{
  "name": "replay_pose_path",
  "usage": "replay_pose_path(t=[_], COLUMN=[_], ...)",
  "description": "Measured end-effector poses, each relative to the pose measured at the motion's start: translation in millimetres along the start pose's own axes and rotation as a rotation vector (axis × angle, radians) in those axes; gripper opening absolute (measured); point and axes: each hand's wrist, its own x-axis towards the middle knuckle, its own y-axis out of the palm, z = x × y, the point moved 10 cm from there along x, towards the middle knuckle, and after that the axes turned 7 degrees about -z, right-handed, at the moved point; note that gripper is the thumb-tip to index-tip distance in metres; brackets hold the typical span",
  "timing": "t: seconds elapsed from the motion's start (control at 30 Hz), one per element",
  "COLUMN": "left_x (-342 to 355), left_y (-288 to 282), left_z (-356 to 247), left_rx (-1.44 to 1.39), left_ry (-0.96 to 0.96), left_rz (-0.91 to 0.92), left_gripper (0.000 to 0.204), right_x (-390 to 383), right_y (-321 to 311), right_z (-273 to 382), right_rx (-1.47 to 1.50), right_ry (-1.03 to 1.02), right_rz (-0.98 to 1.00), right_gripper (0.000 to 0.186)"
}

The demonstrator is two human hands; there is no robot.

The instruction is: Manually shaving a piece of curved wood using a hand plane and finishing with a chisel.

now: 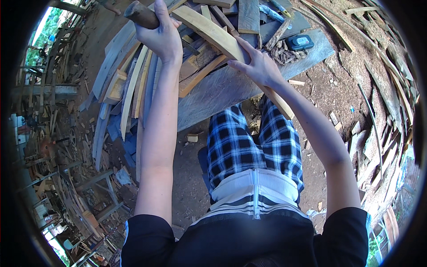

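My left hand [162, 38] is raised at the top, its fingers wrapped round a thick, dark brown wooden handle [141, 15]. The handle's rounded butt sticks out on the left; whatever is at its other end cannot be seen. My right hand [260, 66] grips a long, slightly curved piece of pale wood [213, 33], thumb on its upper face and fingers over the far edge. This wood slants from the top middle down towards my knees, its lower end above my right thigh. Its upper end lies close to my left hand.
In front of me a broad grey board [218, 104] bears offcuts, wood chips and a dark teal box-shaped thing [299, 42]. Long narrow strips of wood [133, 84] lean at its left. Sawdust and scrap planks [382, 89] cover the ground on the right. Wooden frames stand far left.
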Motion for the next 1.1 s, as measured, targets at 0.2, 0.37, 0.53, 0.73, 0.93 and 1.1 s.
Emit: replay_pose_path(t=[0.2,0.37,0.53,0.73,0.93,1.1], left_x=[-8.7,-8.3,-17.6,-36.5,-34.7,-30.6], left_y=[12.3,11.9,22.8,-0.2,-43.0,-119.0], left_z=[-10.3,-16.6,-23.6,-6.3,-47.0,-82.4], left_rx=[0.044,0.322,0.326,0.162,0.210,0.085], left_ry=[0.069,0.252,0.237,-0.029,0.137,-0.003], left_rz=[0.005,-0.135,-0.140,-0.074,-0.528,-0.534], left_gripper=[0.022,0.021,0.036,0.026,0.030,0.027], right_x=[-2.8,10.2,-10.1,-1.1,-1.7,-4.5], right_y=[-0.9,-26.1,-161.5,-121.7,-111.5,-17.8], right_z=[-5.1,12.4,141.0,173.7,125.1,98.7], right_rx=[0.029,0.289,0.571,0.393,0.316,0.433], right_ry=[0.032,0.047,-0.266,-0.458,-0.513,-0.339], right_rz=[0.043,0.028,-0.130,-0.009,-0.137,0.100], right_gripper=[0.094,0.094,0.087,0.067,0.068,0.070])
